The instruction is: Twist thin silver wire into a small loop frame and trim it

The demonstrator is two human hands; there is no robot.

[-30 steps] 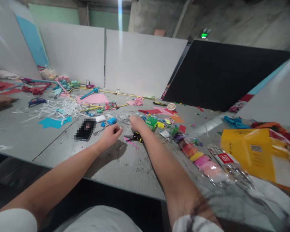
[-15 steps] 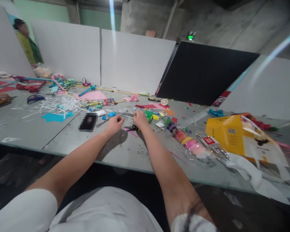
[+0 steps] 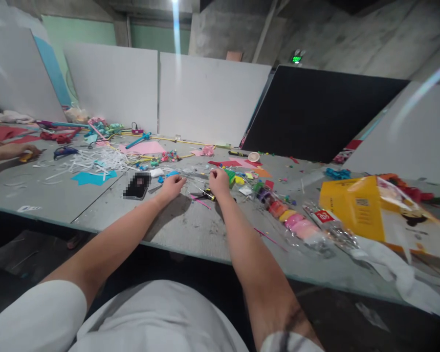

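Both hands are over the table, a short gap between them. My left hand (image 3: pixel 171 187) has its fingertips pinched together; whatever is in the pinch is too small to make out. Facing it, my right hand (image 3: pixel 220 184) is also pinched, its contents too fine to name. Thin shiny strands lie on the table just behind the gap. Below my right hand lies a black-and-yellow cutting tool (image 3: pixel 205 195), partly hidden by the wrist. Beside my left hand are a blue packet (image 3: pixel 172 173), a white packet (image 3: pixel 156 173) and a dark phone-like slab (image 3: pixel 136 187).
A clear tube of coloured clay discs (image 3: pixel 293 220) lies to the right, before a yellow bag (image 3: pixel 346 203). White paper strips (image 3: pixel 99 159) and cyan paper (image 3: pixel 91 178) are scattered left. Another person's hand (image 3: pixel 20 151) rests at far left. Upright panels (image 3: pixel 212 98) stand behind.
The view has shifted slightly, moving the table's things rightward. My hands have moved slightly apart, both still pinched. The other person's hand at left shows more; the person at the back is out of view.
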